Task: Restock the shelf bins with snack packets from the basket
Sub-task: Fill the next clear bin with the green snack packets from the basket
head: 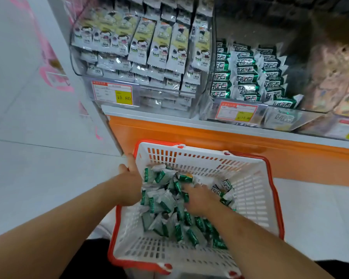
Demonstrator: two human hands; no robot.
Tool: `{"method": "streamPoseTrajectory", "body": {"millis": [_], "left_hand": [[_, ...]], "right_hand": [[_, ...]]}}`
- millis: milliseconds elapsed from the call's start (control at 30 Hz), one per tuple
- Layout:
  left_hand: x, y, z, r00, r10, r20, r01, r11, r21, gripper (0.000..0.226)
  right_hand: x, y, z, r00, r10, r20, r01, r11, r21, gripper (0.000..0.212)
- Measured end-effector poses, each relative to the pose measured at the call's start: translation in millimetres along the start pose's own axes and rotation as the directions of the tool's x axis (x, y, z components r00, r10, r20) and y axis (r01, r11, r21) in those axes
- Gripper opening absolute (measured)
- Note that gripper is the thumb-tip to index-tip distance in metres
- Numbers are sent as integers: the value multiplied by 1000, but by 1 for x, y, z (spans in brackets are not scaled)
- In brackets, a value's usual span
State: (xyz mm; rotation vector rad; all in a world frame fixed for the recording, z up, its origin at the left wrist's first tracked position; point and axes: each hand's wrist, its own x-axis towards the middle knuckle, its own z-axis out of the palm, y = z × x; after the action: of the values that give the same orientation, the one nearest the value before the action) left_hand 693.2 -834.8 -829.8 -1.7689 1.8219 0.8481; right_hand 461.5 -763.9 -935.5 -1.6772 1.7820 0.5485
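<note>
Item: white slotted plastic basket with red rim (250, 198), standing on the pale floor below the orange-fronted shelf unit (210, 137). Contents: loose heap of small green-and-white foil snack packets (165, 206), lying at mixed angles with no common long axis, thickest along the basket's left and near side

Left hand (129, 184): at the basket's left wall, thumb over the rim, fingers hidden behind the wall and packets; it appears to grip the wall, steadying the basket

Right hand (199, 200): palm down on the heap near the basket's middle, fingers buried among packets; whether they have closed on any cannot be told

Destination: clear plastic shelf bin of matching green-and-white packets (248, 77), stacked in neat columns, above and beyond the basket, on the right hand's side. Adjacent left bin of grey-and-yellow packets (149, 47) is a different product

Key relation: packets lie directly under the right hand, so it is the nearer hand; judged next, a gather, then a lift up and forward to the green bin
</note>
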Motion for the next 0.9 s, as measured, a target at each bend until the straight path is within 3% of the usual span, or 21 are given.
{"method": "streamPoseTrajectory", "body": {"millis": [67, 167, 300, 400, 500, 600, 667, 700, 733, 800, 833, 900], "left_hand": [[2, 2, 5, 1000, -29, -5, 29, 999, -30, 86], [1, -1, 5, 998, 48, 31, -50, 996, 79, 92], [-4, -4, -1, 993, 93, 79, -97, 994, 59, 104], [-13, -4, -12, 993, 67, 98, -75, 994, 75, 104], [-30, 0, -33, 999, 34, 8, -35, 955, 296, 90], [-59, 17, -70, 981, 194, -16, -173, 906, 386, 48], [-83, 35, -95, 936, 345, 72, -352, 921, 168, 45], [-96, 45, -105, 910, 401, 107, -396, 916, -66, 50], [-109, 55, -112, 880, 460, 120, -400, 853, -336, 55], [-132, 73, -123, 825, 565, 25, -392, 603, -695, 44], [-140, 81, -128, 813, 580, -49, -412, 513, -753, 36], [-151, 91, -138, 796, 578, -178, -507, 477, -718, 21]], "right_hand": [[3, 1, 6, 998, 34, -49, -34, 999, 8, 53], [1, 9, 9, 989, 107, -104, -104, 994, 34, 48], [-11, 24, -10, 980, 161, -120, -127, 960, 248, 15], [-29, 29, -53, 985, 136, -109, -85, 920, 383, 19], [-59, 27, -107, 996, 6, -86, 29, 917, 399, 25], [-103, 22, -158, 987, -77, -141, 135, 874, 466, 28], [-139, 18, -188, 969, -127, -212, 220, 833, 507, 28], [-158, 16, -201, 955, -153, -255, 270, 806, 527, 28], [-174, 15, -211, 937, -173, -302, 319, 776, 544, 28], [-201, 14, -226, 901, -178, -395, 394, 718, 573, 31], [-211, 13, -230, 888, -167, -427, 414, 693, 590, 34], [-226, 14, -236, 872, -153, -465, 445, 643, 623, 46]]}}
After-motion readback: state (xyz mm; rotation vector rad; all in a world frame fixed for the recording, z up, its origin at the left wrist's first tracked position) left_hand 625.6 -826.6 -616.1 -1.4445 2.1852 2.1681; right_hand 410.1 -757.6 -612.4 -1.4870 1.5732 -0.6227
